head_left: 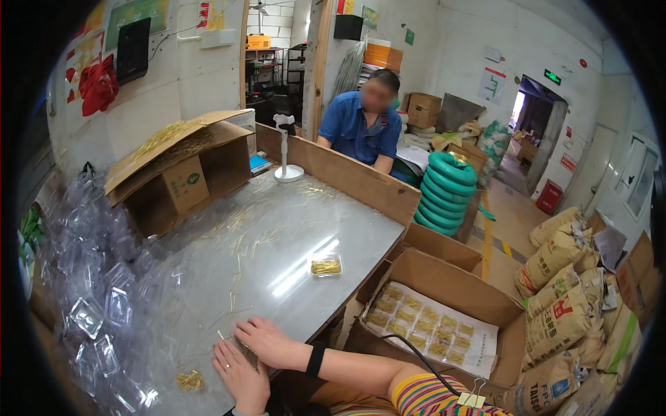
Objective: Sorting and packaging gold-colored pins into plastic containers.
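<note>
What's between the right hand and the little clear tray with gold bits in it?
Just grey table: in the head view, the stretch from the right hand to the clear tray looks bare.

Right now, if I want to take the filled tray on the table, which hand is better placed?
Probably the right hand: the tray lies ahead and to the right, and this hand is nearer. The left hand is farther away, nearer to the gold pile.

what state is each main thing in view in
left hand, fingers extended, grip unclear
right hand, fingers slightly bent, grip unclear
clear tray, holding gold pieces
gold pile, loose
left carton, open
right carton, open, holding filled trays
white stand, upright
green coil, upright
green wall sign, lit
</note>
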{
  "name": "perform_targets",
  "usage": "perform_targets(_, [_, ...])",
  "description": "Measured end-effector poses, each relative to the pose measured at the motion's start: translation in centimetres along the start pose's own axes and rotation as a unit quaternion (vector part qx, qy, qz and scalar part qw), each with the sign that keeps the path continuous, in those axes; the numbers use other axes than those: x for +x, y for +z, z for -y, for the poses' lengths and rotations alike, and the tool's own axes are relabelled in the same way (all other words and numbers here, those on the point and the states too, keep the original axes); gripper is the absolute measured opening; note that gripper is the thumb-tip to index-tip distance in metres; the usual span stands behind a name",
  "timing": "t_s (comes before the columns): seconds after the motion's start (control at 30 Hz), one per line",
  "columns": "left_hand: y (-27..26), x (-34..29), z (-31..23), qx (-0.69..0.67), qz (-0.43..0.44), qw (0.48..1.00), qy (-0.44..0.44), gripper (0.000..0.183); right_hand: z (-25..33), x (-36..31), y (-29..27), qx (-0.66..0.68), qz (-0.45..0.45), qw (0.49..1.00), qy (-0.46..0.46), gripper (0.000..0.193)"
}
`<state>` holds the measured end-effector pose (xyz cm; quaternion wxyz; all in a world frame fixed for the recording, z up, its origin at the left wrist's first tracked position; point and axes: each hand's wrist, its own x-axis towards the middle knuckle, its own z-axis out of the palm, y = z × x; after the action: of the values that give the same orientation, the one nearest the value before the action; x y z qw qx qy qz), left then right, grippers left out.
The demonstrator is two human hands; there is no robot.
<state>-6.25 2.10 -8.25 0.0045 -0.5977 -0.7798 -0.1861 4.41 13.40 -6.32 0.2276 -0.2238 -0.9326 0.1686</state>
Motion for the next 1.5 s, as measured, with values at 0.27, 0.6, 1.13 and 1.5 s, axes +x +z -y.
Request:
perform_targets(0.27, [-3.3, -1.8, 1.9, -0.056, 0.011, 0.994, 0.096, 0.054, 3.9, -2.2, -3.0, 0.203, 0.007, 0.978, -0.039, 0.046])
perform_targets(0.6, [-3.2, -2.6, 3.0, -0.136, -0.042, 0.981, 0.130, 0.066, -4.5, 2.5, -6.4, -0.063, 0.061, 0.995, -0.050, 0.034])
perform_targets(1.13, [-2.4, -2.4, 2.6, -0.130, -0.066, 0.984, 0.100, 0.069, -3.9, 5.6, -3.9, -0.019, 0.076, 0.995, -0.059, 0.008])
perform_targets(1.5, [-2.5, -2.1, 2.7, -0.122, -0.041, 0.987, 0.094, 0.074, -0.1, 2.1, -4.1, 0.035, 0.155, 0.965, -0.208, 0.038])
